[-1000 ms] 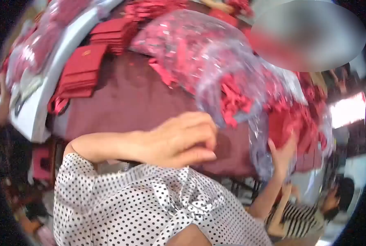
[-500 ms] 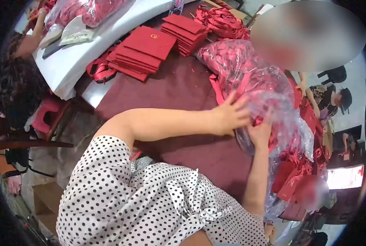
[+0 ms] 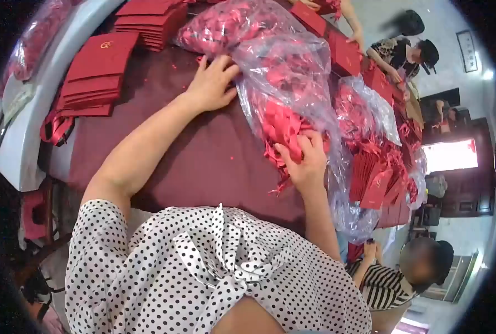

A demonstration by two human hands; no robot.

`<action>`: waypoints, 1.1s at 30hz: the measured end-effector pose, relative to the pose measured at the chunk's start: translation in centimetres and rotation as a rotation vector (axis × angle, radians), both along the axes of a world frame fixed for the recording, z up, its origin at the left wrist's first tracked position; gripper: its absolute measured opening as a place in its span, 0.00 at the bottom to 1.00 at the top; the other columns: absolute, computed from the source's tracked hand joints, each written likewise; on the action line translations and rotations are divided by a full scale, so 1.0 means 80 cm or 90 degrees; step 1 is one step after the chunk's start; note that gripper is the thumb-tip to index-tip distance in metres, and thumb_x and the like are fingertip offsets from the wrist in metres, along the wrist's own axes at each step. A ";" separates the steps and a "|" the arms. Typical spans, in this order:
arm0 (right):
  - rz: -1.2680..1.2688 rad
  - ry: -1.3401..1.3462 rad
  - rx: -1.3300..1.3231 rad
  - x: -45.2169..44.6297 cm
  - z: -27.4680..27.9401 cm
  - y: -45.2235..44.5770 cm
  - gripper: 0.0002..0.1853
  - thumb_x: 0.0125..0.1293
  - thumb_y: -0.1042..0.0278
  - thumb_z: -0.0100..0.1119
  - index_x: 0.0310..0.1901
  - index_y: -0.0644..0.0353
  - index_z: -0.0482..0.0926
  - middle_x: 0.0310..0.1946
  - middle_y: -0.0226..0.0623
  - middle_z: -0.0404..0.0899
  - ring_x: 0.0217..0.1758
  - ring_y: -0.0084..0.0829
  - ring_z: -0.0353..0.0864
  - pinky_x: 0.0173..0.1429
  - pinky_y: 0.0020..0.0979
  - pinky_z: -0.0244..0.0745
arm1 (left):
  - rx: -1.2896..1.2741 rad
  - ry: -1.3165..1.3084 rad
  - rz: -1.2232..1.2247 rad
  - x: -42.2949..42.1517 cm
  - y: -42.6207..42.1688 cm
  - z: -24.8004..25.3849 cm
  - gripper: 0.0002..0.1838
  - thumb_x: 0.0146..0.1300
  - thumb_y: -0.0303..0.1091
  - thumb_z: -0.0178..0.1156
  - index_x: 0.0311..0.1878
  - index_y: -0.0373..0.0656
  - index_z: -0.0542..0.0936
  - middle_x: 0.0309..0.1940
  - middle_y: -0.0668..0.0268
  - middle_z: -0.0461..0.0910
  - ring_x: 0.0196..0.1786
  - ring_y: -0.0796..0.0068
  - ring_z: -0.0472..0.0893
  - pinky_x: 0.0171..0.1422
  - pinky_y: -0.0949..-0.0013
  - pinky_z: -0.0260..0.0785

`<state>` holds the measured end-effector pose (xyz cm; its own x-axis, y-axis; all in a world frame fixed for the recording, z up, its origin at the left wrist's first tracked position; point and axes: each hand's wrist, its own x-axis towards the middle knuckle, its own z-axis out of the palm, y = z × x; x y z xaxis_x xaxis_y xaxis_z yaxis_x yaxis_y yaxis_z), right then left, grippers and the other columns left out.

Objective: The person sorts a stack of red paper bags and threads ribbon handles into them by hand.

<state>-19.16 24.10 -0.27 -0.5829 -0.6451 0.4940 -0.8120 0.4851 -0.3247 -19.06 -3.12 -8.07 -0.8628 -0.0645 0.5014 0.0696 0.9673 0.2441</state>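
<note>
At the near edge of a clear plastic bag (image 3: 295,53) on maroon cloth (image 3: 164,161) with half-curled left hand (image 3: 211,89), impossible to confirm as gripping; grasping glossy red ribbons (image 3: 284,125) at its mouth with right hand (image 3: 310,170). Apparently separating ribbons, calling for a firm pinch against steadied plastic.

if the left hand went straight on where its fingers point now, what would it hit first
The left hand would likely meet the clear plastic bag of red ribbons just beyond its fingertips; depth is unclear, so they may already touch.
</note>
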 end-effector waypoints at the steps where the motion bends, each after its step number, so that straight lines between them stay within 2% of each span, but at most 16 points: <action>1: -0.018 -0.008 -0.013 0.009 -0.003 0.002 0.17 0.48 0.66 0.74 0.33 0.63 0.75 0.33 0.42 0.73 0.38 0.43 0.76 0.41 0.36 0.72 | 0.015 0.027 -0.019 -0.001 -0.001 0.000 0.30 0.52 0.41 0.61 0.60 0.48 0.68 0.56 0.55 0.65 0.65 0.55 0.64 0.67 0.37 0.52; 6: -0.025 0.012 0.031 0.014 -0.029 0.009 0.27 0.51 0.63 0.70 0.51 0.60 0.71 0.56 0.54 0.64 0.55 0.56 0.68 0.58 0.48 0.67 | 0.051 0.254 -0.127 0.033 0.009 0.051 0.13 0.45 0.41 0.62 0.31 0.45 0.75 0.45 0.60 0.70 0.51 0.58 0.69 0.50 0.53 0.59; 8: -0.013 0.026 0.098 0.003 -0.053 -0.004 0.28 0.49 0.68 0.68 0.53 0.57 0.70 0.59 0.53 0.62 0.57 0.57 0.65 0.60 0.49 0.67 | 0.019 0.311 -0.400 0.033 0.048 0.072 0.17 0.48 0.45 0.63 0.37 0.45 0.76 0.50 0.59 0.70 0.60 0.56 0.67 0.61 0.52 0.56; 9: 0.012 0.042 0.093 -0.004 -0.050 -0.012 0.28 0.49 0.70 0.67 0.54 0.57 0.70 0.59 0.53 0.62 0.57 0.57 0.64 0.60 0.49 0.67 | -0.056 0.251 -0.414 0.030 0.061 0.073 0.23 0.54 0.53 0.60 0.48 0.49 0.77 0.58 0.61 0.69 0.67 0.54 0.63 0.68 0.47 0.51; 12: 0.073 0.057 0.133 -0.041 -0.052 -0.025 0.29 0.45 0.80 0.60 0.54 0.59 0.69 0.61 0.51 0.61 0.56 0.58 0.63 0.60 0.48 0.66 | -0.195 0.213 -0.326 -0.023 0.057 0.086 0.29 0.59 0.63 0.50 0.60 0.59 0.75 0.66 0.68 0.66 0.71 0.53 0.58 0.71 0.39 0.43; 14: 0.099 0.057 0.122 -0.056 -0.050 -0.026 0.29 0.43 0.85 0.57 0.52 0.62 0.69 0.62 0.51 0.61 0.58 0.58 0.63 0.62 0.46 0.65 | -0.118 0.068 -0.152 -0.062 0.035 0.096 0.23 0.65 0.56 0.48 0.54 0.56 0.79 0.63 0.68 0.69 0.71 0.54 0.56 0.71 0.42 0.42; 15: 0.101 0.064 0.112 -0.058 -0.056 -0.021 0.28 0.44 0.86 0.56 0.52 0.62 0.69 0.62 0.52 0.61 0.60 0.58 0.63 0.62 0.46 0.65 | -0.060 -0.013 -0.116 -0.074 0.021 0.106 0.20 0.67 0.54 0.48 0.51 0.55 0.81 0.61 0.69 0.71 0.69 0.58 0.60 0.69 0.47 0.50; 17: 0.127 -0.028 0.026 -0.060 -0.071 -0.015 0.27 0.45 0.89 0.53 0.51 0.64 0.69 0.64 0.53 0.60 0.64 0.57 0.62 0.65 0.44 0.64 | 0.157 -0.026 -0.099 -0.107 -0.007 0.084 0.21 0.66 0.52 0.50 0.48 0.48 0.82 0.53 0.63 0.77 0.58 0.59 0.71 0.60 0.55 0.62; 18: 0.126 -0.036 0.018 -0.060 -0.072 -0.015 0.27 0.46 0.90 0.52 0.51 0.64 0.69 0.64 0.54 0.60 0.65 0.57 0.62 0.65 0.43 0.64 | 0.383 -0.062 -0.089 -0.117 -0.017 0.087 0.21 0.65 0.51 0.53 0.43 0.41 0.82 0.40 0.53 0.81 0.45 0.55 0.78 0.51 0.60 0.68; 20: 0.133 -0.027 0.007 -0.064 -0.074 -0.011 0.28 0.46 0.91 0.52 0.52 0.64 0.69 0.64 0.54 0.59 0.65 0.57 0.62 0.66 0.43 0.64 | 0.385 -0.121 -0.019 -0.112 -0.022 0.068 0.23 0.63 0.51 0.55 0.39 0.36 0.80 0.33 0.48 0.80 0.38 0.50 0.80 0.47 0.57 0.70; 24: 0.078 -0.138 0.087 -0.056 -0.049 -0.009 0.27 0.50 0.78 0.62 0.54 0.65 0.69 0.63 0.54 0.62 0.68 0.54 0.60 0.70 0.41 0.60 | 0.310 -0.012 0.038 -0.113 -0.016 0.051 0.23 0.62 0.53 0.54 0.37 0.39 0.80 0.35 0.48 0.81 0.42 0.48 0.80 0.47 0.53 0.71; 26: 0.091 -0.142 0.106 -0.048 -0.036 -0.005 0.34 0.54 0.55 0.66 0.57 0.67 0.66 0.66 0.62 0.55 0.69 0.58 0.56 0.71 0.47 0.55 | 0.285 0.074 -0.016 -0.103 -0.020 0.045 0.19 0.66 0.48 0.51 0.39 0.40 0.79 0.31 0.49 0.79 0.39 0.46 0.79 0.45 0.53 0.70; 28: 0.112 -0.124 0.119 -0.032 -0.035 0.012 0.40 0.53 0.51 0.67 0.64 0.62 0.61 0.70 0.60 0.47 0.72 0.62 0.46 0.73 0.53 0.46 | 0.287 0.164 -0.079 -0.078 -0.015 0.058 0.13 0.65 0.40 0.54 0.40 0.39 0.78 0.36 0.51 0.78 0.42 0.48 0.78 0.46 0.56 0.70; 30: 0.087 -0.174 0.143 -0.006 0.014 0.014 0.43 0.53 0.52 0.66 0.70 0.46 0.57 0.73 0.50 0.46 0.71 0.63 0.46 0.73 0.53 0.49 | 0.181 0.251 -0.105 -0.051 -0.002 0.077 0.10 0.63 0.36 0.57 0.42 0.40 0.78 0.44 0.53 0.76 0.49 0.50 0.76 0.51 0.56 0.67; 32: 0.053 -0.130 0.145 0.012 0.041 0.022 0.41 0.54 0.52 0.66 0.69 0.47 0.59 0.71 0.49 0.51 0.71 0.60 0.49 0.72 0.51 0.52 | 0.019 0.293 -0.080 -0.012 0.013 0.103 0.14 0.61 0.40 0.59 0.47 0.43 0.78 0.52 0.56 0.72 0.58 0.49 0.71 0.58 0.52 0.62; 33: 0.052 -0.099 0.096 0.015 0.046 0.027 0.38 0.56 0.51 0.66 0.67 0.50 0.62 0.68 0.50 0.58 0.65 0.57 0.64 0.67 0.48 0.62 | -0.073 0.312 -0.062 0.004 0.025 0.111 0.18 0.61 0.44 0.60 0.50 0.45 0.77 0.55 0.57 0.71 0.62 0.48 0.67 0.61 0.49 0.59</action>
<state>-17.94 26.23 3.45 -0.5873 -0.7530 0.2969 -0.7964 0.4720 -0.3781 -18.72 -1.11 0.78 -0.5245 0.0835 0.8473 0.2401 0.9693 0.0532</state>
